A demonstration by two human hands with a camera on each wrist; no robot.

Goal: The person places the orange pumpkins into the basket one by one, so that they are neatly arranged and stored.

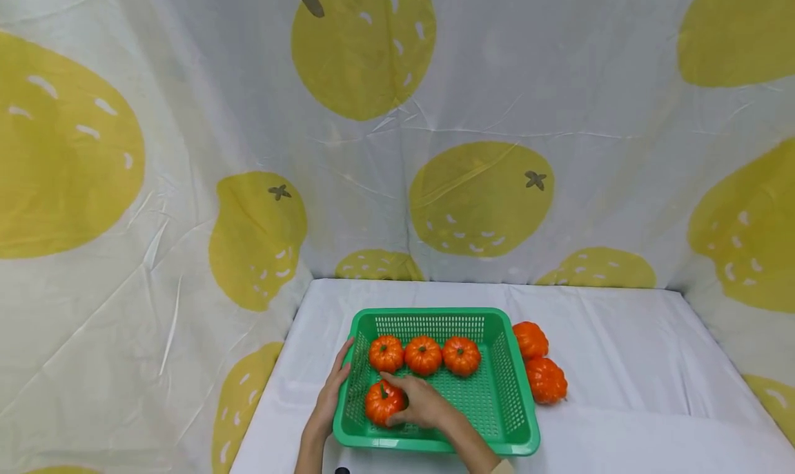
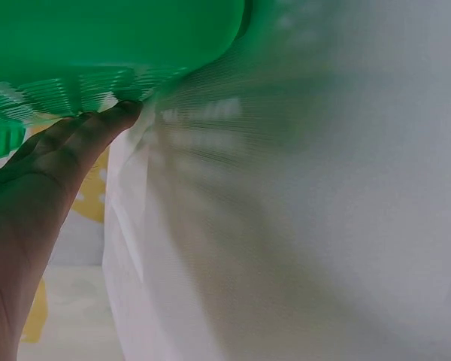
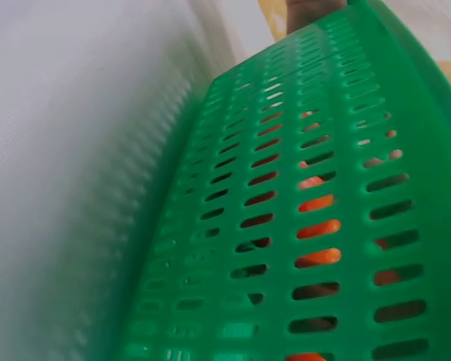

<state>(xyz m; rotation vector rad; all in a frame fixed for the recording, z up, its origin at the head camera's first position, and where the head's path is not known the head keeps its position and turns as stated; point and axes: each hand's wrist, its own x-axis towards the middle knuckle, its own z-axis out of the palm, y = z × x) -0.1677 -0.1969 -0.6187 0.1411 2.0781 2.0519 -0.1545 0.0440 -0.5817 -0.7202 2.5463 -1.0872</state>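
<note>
A green slotted plastic basket (image 1: pixel 524 391) sits on the white-covered table. Inside it, toward the front left, my right hand (image 1: pixel 425 403) holds a small orange pumpkin (image 1: pixel 379 405), thumb and fingers around its right side. Behind that one, a row of three pumpkins has a left (image 1: pixel 386 354), a middle (image 1: pixel 424 356) and a right one (image 1: pixel 462 357). My left hand (image 1: pixel 328 398) rests with straight fingers against the basket's left side; the left wrist view has these fingers (image 2: pixel 98 135) along the slotted wall. In the right wrist view the basket wall (image 3: pixel 286 203) mostly hides the right hand.
Just outside the basket's right side lie two more pumpkins, one behind (image 1: pixel 531 340) and one in front (image 1: pixel 546 381). A lemon-print cloth (image 1: pixel 484 198) hangs behind and beside the table (image 1: pixel 621 363). A small black object (image 1: pixel 342 470) shows at the bottom edge.
</note>
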